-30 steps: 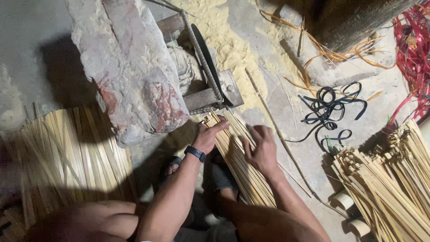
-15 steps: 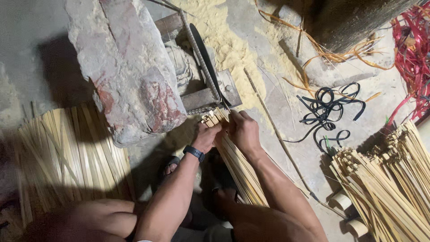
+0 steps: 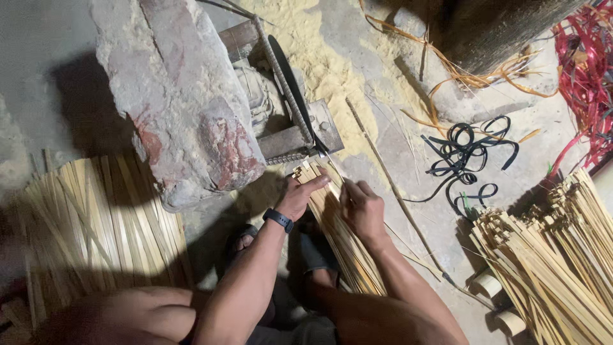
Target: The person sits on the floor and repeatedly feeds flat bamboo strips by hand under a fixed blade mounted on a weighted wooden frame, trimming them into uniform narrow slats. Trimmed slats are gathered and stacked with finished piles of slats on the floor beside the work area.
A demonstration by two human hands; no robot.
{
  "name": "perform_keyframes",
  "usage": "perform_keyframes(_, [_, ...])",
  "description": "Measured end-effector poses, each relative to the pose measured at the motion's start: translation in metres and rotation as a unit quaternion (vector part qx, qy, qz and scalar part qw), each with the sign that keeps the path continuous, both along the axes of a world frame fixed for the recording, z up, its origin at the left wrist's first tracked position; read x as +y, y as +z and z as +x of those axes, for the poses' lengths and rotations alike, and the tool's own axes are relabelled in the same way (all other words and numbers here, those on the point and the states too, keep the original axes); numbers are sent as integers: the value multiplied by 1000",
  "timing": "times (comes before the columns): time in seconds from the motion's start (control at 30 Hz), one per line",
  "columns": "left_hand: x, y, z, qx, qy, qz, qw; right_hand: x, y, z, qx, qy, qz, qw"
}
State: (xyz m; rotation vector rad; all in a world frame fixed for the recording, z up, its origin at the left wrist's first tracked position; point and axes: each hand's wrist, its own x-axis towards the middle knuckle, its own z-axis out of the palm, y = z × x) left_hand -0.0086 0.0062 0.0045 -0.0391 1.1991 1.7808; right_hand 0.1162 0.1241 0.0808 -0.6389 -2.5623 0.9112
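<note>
Two hands on one bundle of bamboo splints (image 3: pixel 341 236), which lies between my knees and runs up-left toward the blade. My left hand (image 3: pixel 300 195) lies on the bundle's upper end, fingers stretched flat along the sticks, thumb round the near side; it presses more than clamps. My right hand (image 3: pixel 361 207) sits just right of it on the same bundle, fingers curled over the sticks, pinching what looks like a thin sliver near the tips (can't tell if it's one stick or a few). A black wristband (image 3: pixel 279 220) is on the left wrist.

Just above the fingertips, the bundle's cut ends nearly meet a dark curved blade (image 3: pixel 290 83) fixed to a metal bracket (image 3: pixel 300 137). Left of that, a big rough stone block (image 3: pixel 185 96) w/ reddish patches sits against the bracket. Pale sawdust (image 3: pixel 325 57) is spread beyond the blade.

Under the wrists, a sandalled foot (image 3: pixel 241 241) shows beside the bundle. Far left of the grip, a flat pile of splints (image 3: pixel 96 223) lies on the floor. Right of the grip, a long single stick (image 3: pixel 389 185) lies on the concrete, then a tangle of black strap (image 3: pixel 466 160), and a second heap of splints (image 3: pixel 549 255) at bottom right. Red strips (image 3: pixel 587 70) are at top right, orange strips (image 3: pixel 466 73) by a dark post (image 3: pixel 491 25).
</note>
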Motion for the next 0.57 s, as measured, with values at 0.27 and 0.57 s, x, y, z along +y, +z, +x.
perform_keyframes(0.27, [-5, -21, -2, -24, 48, -14, 998, 5, -18, -56, -12, 28, 27, 999])
perform_keyframes(0.57, [-4, -7, 0, -60, 28, -25, 997, -2, 14, 28, -66, 36, 39, 996])
